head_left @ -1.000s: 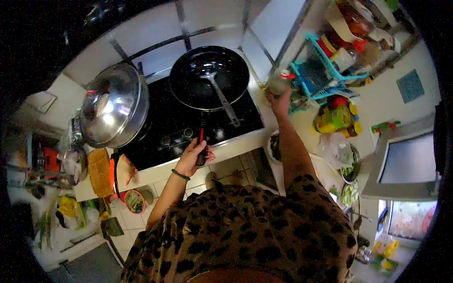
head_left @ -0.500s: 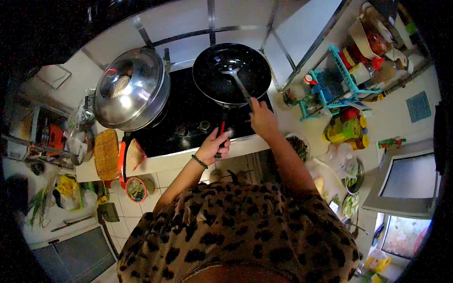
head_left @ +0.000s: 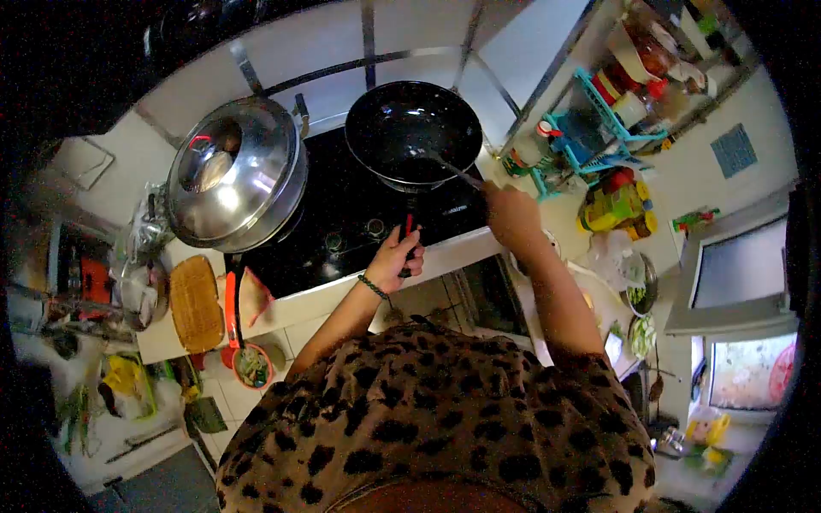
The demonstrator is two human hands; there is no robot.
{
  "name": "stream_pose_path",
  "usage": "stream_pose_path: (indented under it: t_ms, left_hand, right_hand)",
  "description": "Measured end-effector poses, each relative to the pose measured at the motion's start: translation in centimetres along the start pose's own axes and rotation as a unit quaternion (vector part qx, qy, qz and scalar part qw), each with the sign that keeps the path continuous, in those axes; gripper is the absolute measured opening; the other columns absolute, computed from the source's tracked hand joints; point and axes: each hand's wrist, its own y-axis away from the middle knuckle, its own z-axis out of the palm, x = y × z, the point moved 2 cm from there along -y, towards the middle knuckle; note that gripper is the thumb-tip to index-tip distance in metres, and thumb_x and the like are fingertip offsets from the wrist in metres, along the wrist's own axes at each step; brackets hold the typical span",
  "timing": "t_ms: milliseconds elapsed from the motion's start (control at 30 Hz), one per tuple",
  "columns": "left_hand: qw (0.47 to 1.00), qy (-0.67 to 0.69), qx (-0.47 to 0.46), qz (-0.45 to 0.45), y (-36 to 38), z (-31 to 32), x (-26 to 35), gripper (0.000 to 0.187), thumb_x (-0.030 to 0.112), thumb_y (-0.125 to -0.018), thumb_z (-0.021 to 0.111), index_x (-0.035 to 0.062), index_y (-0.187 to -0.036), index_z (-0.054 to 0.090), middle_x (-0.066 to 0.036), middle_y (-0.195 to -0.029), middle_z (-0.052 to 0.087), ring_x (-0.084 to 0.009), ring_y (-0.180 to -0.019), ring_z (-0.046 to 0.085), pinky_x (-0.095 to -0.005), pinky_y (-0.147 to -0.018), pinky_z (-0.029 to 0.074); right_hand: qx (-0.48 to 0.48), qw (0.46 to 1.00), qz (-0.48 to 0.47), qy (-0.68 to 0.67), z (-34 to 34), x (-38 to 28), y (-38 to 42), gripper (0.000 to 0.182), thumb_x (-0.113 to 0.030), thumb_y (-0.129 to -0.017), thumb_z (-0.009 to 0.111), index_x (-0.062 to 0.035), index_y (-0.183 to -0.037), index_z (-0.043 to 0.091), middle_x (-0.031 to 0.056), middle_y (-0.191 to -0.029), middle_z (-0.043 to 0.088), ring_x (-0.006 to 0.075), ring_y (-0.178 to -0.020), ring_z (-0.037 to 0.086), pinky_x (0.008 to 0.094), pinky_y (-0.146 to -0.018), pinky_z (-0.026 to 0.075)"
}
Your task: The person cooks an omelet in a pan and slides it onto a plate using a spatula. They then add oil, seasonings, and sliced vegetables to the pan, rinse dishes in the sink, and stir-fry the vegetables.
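Note:
A black wok [head_left: 376, 128] sits on the right side of the dark glass cooktop [head_left: 325, 205]. My left hand [head_left: 395, 259], with a beaded bracelet at the wrist, is wrapped round the wok's black and red handle [head_left: 410, 224] near the front edge. In my right hand [head_left: 511, 215] is the handle end of a metal spatula [head_left: 459, 173]. It slants over the wok's near right rim, its head down in the dark bottom. A large steel pot with a shiny domed lid [head_left: 256, 150] stands on the left of the cooktop.
Left of the cooktop lie a brown board [head_left: 195, 303] and a red-handled pan or tool [head_left: 233, 299]. Below hangs a pink-rimmed bin [head_left: 253, 366]. On the right are a turquoise rack [head_left: 599, 111], yellow bottles [head_left: 611, 209] and a bowl of greens [head_left: 641, 291].
My right hand has moved right and down, drawing the spatula with it toward the near right rim. My left hand stays on the wok handle. The whole view has shifted slightly.

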Motion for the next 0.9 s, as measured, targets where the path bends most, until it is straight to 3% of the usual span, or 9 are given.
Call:
stream_pose_path:
  t_ms: [167,233,333,433,500,567,700,767,900]
  left_hand:
    - [1.0,-0.004,0.009,0.004,-0.3,-0.4,0.0,0.017,0.022,-0.092,0.052,0.0147,-0.103,0.041,-0.002,-0.067,0.045,-0.0109,-0.05,0.037,-0.0266,-0.045,0.031]
    - [1.0,-0.014,0.015,-0.001,-0.2,-0.3,0.0,0.017,0.022,-0.091,0.052,0.0145,-0.103,0.041,-0.002,-0.067,0.045,-0.0111,-0.049,0.037,-0.027,-0.045,0.031]
    - [1.0,-0.005,-0.002,0.002,-0.2,-0.7,-0.1,0.018,0.022,-0.091,0.053,0.0141,-0.102,0.042,-0.003,-0.067,0.045,-0.0114,-0.049,0.038,-0.0272,-0.044,0.031]
    - [0.999,-0.03,0.0,0.011,0.0,-0.4,0.0,0.018,0.022,-0.09,0.054,0.0136,-0.101,0.043,-0.002,-0.067,0.045,-0.0113,-0.049,0.038,-0.0269,-0.044,0.032]
    - [0.995,-0.067,0.067,0.03,0.5,-0.1,0.3,0.016,0.022,-0.089,0.056,0.013,-0.097,0.047,-0.001,-0.067,0.045,-0.0102,-0.049,0.038,-0.026,-0.044,0.032]
    - [0.989,-0.129,0.061,0.041,-0.6,-0.8,0.0,0.015,0.023,-0.087,0.058,0.0124,-0.095,0.049,0.001,-0.066,0.045,-0.0085,-0.048,0.036,-0.0244,-0.044,0.03]
    - [0.997,-0.081,0.018,-0.002,-0.6,-2.2,1.0,0.028,0.025,-0.091,0.051,0.0094,-0.114,0.049,0.002,-0.065,0.042,-0.0072,-0.049,0.029,-0.0206,-0.044,0.025]
    - [0.992,-0.085,0.095,0.025,0.4,-1.6,2.0,0.025,0.022,-0.092,0.05,0.0087,-0.113,0.048,0.001,-0.067,0.043,-0.0075,-0.049,0.033,-0.0205,-0.043,0.029]
    - [0.987,-0.158,0.018,0.004,-0.3,-4.3,2.9,0.023,0.021,-0.092,0.051,0.0089,-0.111,0.048,0.0,-0.068,0.046,-0.0072,-0.049,0.036,-0.0206,-0.042,0.03]
  right_hand:
    - [0.073,0.993,0.082,-0.049,5.3,-2.5,-6.1,0.026,-0.014,-0.084,0.044,-0.0091,-0.108,0.055,0.0194,-0.083,0.061,0.0335,-0.074,0.063,0.0444,-0.06,0.051]
    - [0.116,0.989,0.048,-0.075,5.3,-3.8,-6.3,0.024,-0.011,-0.082,0.047,-0.0118,-0.105,0.055,0.0165,-0.08,0.06,0.0364,-0.071,0.06,0.0439,-0.059,0.048]
    - [0.079,0.992,-0.002,-0.103,2.5,-4.7,-2.7,0.025,-0.012,-0.082,0.047,-0.0114,-0.106,0.055,0.0164,-0.08,0.06,0.0357,-0.071,0.06,0.0436,-0.06,0.049]
    - [-0.006,0.996,0.066,-0.058,-0.9,-4.1,1.7,0.025,-0.013,-0.082,0.048,-0.011,-0.106,0.055,0.0163,-0.079,0.06,0.0353,-0.071,0.061,0.0441,-0.06,0.05]
    - [0.031,0.996,0.072,-0.031,2.1,-3.0,1.9,0.025,-0.012,-0.081,0.048,-0.0108,-0.105,0.055,0.0164,-0.079,0.061,0.0354,-0.072,0.061,0.0445,-0.06,0.05]
    - [0.085,0.985,0.084,-0.127,0.2,-3.0,3.3,0.028,-0.011,-0.079,0.05,-0.0098,-0.106,0.056,0.0162,-0.081,0.062,0.0341,-0.075,0.062,0.044,-0.061,0.051]
    - [0.014,0.972,0.13,-0.196,3.2,-4.1,1.8,0.04,-0.028,-0.079,0.059,-0.0086,-0.114,0.05,0.0181,-0.099,0.057,0.0357,-0.083,0.06,0.0468,-0.064,0.05]
    - [0.034,0.968,0.084,-0.233,0.6,-4.5,4.2,0.049,-0.034,-0.078,0.061,-0.0093,-0.119,0.048,0.0186,-0.102,0.055,0.0371,-0.085,0.059,0.0458,-0.065,0.05]
    - [0.129,0.961,0.037,-0.24,3.0,-1.3,10.4,0.05,-0.036,-0.078,0.061,-0.0094,-0.119,0.048,0.0167,-0.105,0.053,0.0347,-0.09,0.057,0.0441,-0.069,0.049]
